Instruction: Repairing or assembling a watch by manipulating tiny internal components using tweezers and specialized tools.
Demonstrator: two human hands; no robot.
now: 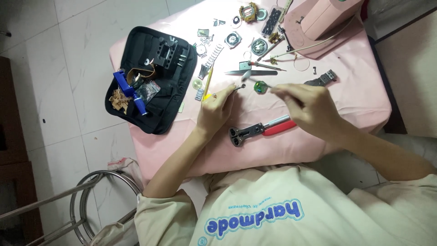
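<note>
My left hand [216, 109] rests on the pink tablecloth [318, 118] and pinches a tiny metal part [241, 85] between its fingertips. My right hand [308, 107] grips a thin screwdriver [255, 78] whose tip points left toward that small part. A small green round watch piece [261, 87] lies on the cloth between the two hands. Just in front of my hands lies a red-handled case wrench [261, 129]. Black tweezers [251, 72] lie beyond the fingertips.
An open black tool case [152, 77] with a blue holder [129, 91] sits at the table's left. Watch cases, dials and band links are scattered at the far side near a pink box [318, 16]. A metal stool [98, 200] stands at lower left.
</note>
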